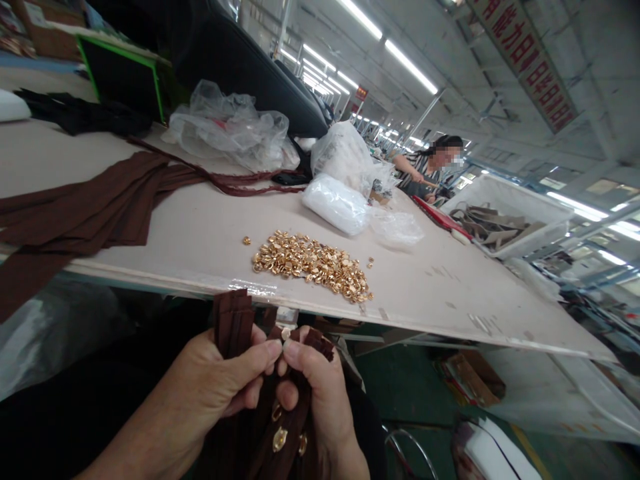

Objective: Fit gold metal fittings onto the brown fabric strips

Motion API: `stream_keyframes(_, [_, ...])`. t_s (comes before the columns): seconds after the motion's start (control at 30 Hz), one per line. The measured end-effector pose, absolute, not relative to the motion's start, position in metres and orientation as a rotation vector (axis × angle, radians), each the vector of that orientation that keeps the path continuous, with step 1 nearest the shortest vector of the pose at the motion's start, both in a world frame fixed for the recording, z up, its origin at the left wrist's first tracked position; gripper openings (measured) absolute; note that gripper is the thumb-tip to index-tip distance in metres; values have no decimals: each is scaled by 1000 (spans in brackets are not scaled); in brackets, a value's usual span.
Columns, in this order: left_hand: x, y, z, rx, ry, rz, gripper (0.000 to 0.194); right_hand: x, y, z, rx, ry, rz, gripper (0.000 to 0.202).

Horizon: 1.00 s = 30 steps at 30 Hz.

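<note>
Left hand [225, 377]: fingers closed round brown strips [233, 327]; right hand [323, 383]: fingers likewise clasping brown strips, its thumb tip next to the left one; a single gold fitting [286, 333] sits between the hands, right at both thumb tips; strung fittings [280, 439] hang below the fingers; heap of loose fittings [310, 267] lies beyond them on the desk [430, 300]

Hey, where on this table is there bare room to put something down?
The widest bare stretch of tabletop lies right of the gold metal pieces, with a few flat marks. A smaller patch lies between those and the brown strips lying at left. Behind them, clear plastic bags crowd the table.
</note>
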State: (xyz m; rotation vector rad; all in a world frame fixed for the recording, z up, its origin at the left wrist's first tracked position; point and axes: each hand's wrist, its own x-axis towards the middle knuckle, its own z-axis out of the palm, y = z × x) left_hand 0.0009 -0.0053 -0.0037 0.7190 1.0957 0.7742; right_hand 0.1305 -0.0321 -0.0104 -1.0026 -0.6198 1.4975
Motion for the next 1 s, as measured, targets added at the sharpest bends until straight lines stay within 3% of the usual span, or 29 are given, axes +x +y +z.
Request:
stream_keyframes(0.3, [-1, -1, -16, 980, 1054, 816, 44, 138, -31, -10, -1146, -765, 1328, 42])
stream_keyframes(0.6, [1, -4, -11, 1106, 1144, 793, 62, 151, -25, 15, -1373, -1122, 1145, 33])
stream_keyframes(0.73, [2, -3, -8, 1110, 1186, 778, 65, 146, -20, 19, -1474, -1278, 846, 29])
stream_keyframes(0.9, [6, -1, -4, 931, 1141, 789, 63, 143, 1, 32, -1658, -1466, 211, 31])
stream_keyframes(1.0, [10, 4, 2, 783, 1075, 825, 53, 144, 11, 43, -1668, -1463, 200, 31])
